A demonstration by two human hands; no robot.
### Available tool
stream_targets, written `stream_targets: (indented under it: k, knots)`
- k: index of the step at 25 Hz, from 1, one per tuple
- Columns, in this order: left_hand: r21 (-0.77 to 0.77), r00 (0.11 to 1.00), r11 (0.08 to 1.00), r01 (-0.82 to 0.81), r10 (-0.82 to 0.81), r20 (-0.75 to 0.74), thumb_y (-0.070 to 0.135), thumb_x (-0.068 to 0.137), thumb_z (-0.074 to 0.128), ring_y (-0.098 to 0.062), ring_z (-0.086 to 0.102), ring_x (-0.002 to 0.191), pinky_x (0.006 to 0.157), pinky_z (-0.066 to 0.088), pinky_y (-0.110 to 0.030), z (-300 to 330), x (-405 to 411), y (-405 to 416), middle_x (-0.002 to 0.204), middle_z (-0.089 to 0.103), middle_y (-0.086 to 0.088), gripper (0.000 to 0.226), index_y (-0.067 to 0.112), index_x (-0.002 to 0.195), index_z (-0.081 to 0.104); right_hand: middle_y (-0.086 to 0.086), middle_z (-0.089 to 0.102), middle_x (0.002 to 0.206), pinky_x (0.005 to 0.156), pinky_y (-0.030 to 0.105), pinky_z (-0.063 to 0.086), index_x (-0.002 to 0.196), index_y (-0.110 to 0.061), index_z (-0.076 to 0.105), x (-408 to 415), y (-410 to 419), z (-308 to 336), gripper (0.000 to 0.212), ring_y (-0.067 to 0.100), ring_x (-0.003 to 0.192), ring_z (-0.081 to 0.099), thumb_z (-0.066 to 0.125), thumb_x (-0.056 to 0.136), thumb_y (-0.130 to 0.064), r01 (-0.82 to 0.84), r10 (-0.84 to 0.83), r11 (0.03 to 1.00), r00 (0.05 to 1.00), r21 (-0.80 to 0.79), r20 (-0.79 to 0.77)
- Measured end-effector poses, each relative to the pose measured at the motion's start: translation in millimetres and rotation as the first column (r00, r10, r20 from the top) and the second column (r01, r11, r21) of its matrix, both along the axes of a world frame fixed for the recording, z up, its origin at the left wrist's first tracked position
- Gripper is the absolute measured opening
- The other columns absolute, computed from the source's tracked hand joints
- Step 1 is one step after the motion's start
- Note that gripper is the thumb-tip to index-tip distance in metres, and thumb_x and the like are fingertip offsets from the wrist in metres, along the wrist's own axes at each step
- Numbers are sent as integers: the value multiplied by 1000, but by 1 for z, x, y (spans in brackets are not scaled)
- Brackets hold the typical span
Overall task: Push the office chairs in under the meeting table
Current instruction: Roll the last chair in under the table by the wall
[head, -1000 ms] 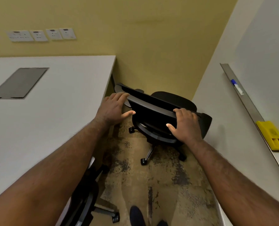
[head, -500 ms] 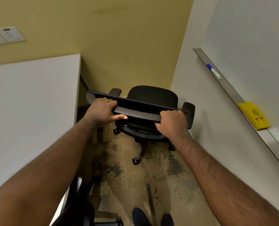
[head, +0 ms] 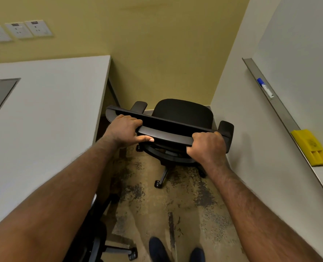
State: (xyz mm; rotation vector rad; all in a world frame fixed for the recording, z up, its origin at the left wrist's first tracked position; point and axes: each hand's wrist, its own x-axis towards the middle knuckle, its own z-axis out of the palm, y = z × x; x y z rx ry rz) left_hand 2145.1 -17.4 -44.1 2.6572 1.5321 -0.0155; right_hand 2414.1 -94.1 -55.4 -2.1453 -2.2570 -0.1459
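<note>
1. The office chair [head: 183,114] stands on the carpet past the meeting table's [head: 43,114] far right corner, fully outside it; its seat faces the yellow wall, not the table.
2. The backrest top rail runs left-right ahead of both hands; the left hand [head: 125,130] grips its table-side end, fingers curled over; the right hand [head: 207,146] clenches the other end.
3. Judgement: the table lies left; the chair needs turning before pushing; the left hand is nearer, likely the pivot.

A yellow wall [head: 156,53] with white sockets [head: 18,31] was seen at the back. A whiteboard [head: 298,44] was mounted on the right wall, marker [head: 265,87] and yellow eraser [head: 311,147] left on its ledge. Mottled beige carpet [head: 156,208] was laid below.
</note>
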Motion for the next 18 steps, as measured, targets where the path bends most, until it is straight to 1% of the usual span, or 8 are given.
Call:
stream_targets:
  k: [3,6,8,12,15,18]
  knots:
    - [30,1000,999,-30,30,9,96,63,13,-13,50,72,74,35,-32,0,11,-19,75,54,9,79,27,78,49,-6,50,56,68,34,41,72,-22,61,17,0,0,21,17,53,46,63,71,-42,-58,58,998,998,0,-16]
    - [65,998,996,-61,60,16,96,64,16,-12,47,59,56,27,-28,1,22,-35,62,49,9,78,25,69,47,-5,48,57,70,35,40,73,-20,61,32,3,1,20,18,55,44,63,71,-41,-129,129,992,991,-8,-18]
    - [61,996,994,-92,91,22,95,64,18,-11,44,55,50,24,-27,1,29,-49,59,46,8,77,23,66,45,-4,48,58,70,35,40,74,-21,61,42,5,1,20,19,56,45,62,71,-41,-187,187,982,982,-21,-4]
    - [95,985,980,-172,171,28,92,69,16,-11,45,54,48,25,-26,1,41,-73,59,47,7,77,22,68,48,-3,57,64,70,35,37,74,-23,60,60,14,1,19,21,62,54,61,70,-41,-293,294,955,955,-40,31]
    - [121,975,968,-221,218,35,89,72,14,-9,43,53,48,25,-27,0,48,-86,58,43,11,71,25,68,44,-4,61,67,69,34,34,77,-24,61,69,29,3,18,20,64,55,61,69,-40,-355,357,934,932,-45,56]
    - [134,957,947,-291,288,42,89,75,15,-8,42,52,48,27,-27,0,52,-90,57,41,12,68,27,67,42,-4,66,73,73,34,36,82,-25,63,67,51,3,19,20,69,59,60,70,-39,-417,421,906,905,-69,59]
